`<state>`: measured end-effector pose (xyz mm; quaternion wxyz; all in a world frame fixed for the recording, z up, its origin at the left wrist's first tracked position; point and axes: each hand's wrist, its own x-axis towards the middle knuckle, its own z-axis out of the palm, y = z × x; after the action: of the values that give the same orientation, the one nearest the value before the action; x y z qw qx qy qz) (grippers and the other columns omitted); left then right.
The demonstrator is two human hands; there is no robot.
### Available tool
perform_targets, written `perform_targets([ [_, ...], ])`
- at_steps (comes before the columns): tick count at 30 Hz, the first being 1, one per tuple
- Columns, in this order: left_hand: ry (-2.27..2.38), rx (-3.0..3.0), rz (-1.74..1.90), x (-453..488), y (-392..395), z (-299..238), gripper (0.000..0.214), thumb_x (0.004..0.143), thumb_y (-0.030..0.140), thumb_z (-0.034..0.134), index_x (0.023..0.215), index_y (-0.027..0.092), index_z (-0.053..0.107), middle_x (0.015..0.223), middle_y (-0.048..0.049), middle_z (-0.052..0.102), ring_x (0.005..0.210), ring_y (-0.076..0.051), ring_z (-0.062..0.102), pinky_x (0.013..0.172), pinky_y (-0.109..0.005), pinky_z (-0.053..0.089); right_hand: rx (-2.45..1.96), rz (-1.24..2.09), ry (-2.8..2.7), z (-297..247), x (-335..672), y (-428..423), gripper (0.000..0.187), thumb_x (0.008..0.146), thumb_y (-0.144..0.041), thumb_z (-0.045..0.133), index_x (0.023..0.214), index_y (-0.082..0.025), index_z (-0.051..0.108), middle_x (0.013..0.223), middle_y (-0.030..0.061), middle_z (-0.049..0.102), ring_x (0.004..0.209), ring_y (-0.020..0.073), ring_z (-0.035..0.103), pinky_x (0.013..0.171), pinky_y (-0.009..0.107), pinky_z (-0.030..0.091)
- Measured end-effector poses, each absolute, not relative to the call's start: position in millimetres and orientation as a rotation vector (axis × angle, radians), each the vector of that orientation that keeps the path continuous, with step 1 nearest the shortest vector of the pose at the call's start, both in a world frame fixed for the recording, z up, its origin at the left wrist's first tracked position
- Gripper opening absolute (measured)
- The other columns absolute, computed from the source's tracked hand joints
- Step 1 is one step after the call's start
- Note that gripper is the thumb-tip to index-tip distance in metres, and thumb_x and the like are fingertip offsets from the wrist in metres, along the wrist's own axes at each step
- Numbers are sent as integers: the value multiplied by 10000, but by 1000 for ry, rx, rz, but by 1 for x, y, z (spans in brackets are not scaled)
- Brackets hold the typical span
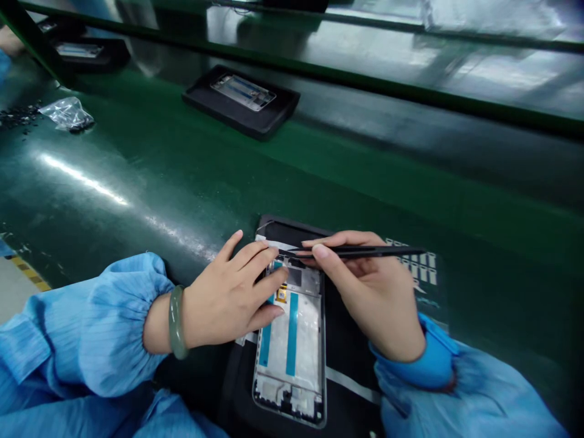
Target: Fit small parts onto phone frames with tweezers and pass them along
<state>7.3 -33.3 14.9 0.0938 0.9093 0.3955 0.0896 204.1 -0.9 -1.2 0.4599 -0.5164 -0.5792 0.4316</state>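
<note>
An opened phone frame (pixel 292 353) with white inner panels and two blue strips lies in a black tray (pixel 342 340) at the near edge of the green bench. My left hand (pixel 228 298) rests flat on the frame's upper left, fingers stretched across it. My right hand (pixel 374 292) pinches black tweezers (pixel 360 250), held nearly level, their tips pointing left at the frame's top edge. A green bangle (pixel 176 322) sits on my left wrist. Both arms wear blue sleeves.
A second black tray (pixel 274 115) holding another phone frame (pixel 243 92) sits farther back on the green belt (pixel 137 164). A crumpled clear bag (pixel 67 113) and small black parts lie far left. A third tray (pixel 82 52) is at top left. A sheet of small labels (pixel 417 264) lies right of my hand.
</note>
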Motion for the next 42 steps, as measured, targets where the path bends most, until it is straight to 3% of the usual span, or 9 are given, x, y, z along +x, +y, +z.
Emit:
perform_targets([
  [18,1190,2678,266,8,-34,14,408,935,391,398,1272,174,473,1319,-127,460,1296,-282,325,1093,-572,189,-1302,720,-1732,1,202,-2,72,838,-239,642,874,-218,583,835,1,647,695,128,659,551,190,534],
  [42,1186,2698,253,9,-35,15,409,943,389,382,1274,165,465,1328,-137,453,1297,-292,324,1082,-600,196,-1328,635,-1793,8,203,-4,55,840,-248,627,861,-218,586,816,7,631,680,136,633,540,210,527],
])
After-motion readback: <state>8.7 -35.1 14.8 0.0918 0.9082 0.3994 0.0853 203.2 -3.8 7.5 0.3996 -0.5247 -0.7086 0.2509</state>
